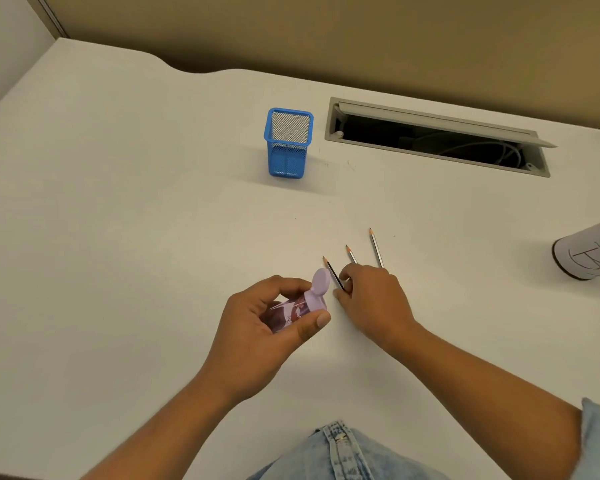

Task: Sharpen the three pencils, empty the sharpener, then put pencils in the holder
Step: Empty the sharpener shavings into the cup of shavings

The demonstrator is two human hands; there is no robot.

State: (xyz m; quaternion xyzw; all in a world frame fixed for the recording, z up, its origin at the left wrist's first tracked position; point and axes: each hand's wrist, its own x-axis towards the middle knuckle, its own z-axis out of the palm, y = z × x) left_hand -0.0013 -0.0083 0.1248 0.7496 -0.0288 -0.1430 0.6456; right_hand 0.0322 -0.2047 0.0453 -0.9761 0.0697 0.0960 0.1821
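On the white desk (118, 220), the left hand (257, 327) grasps a lilac canister sharpener (302, 306) with its lid flipped open, while the right hand (371, 299) pinches the leftmost of three sharpened pencils (333, 273) lying side by side, well short of the empty blue mesh holder (288, 143).

Left hand (274, 317) curled in a grip; right hand (371, 299) lowered, fingers (342, 294) pinching.

Sharpener (297, 311) in left hand (257, 327)
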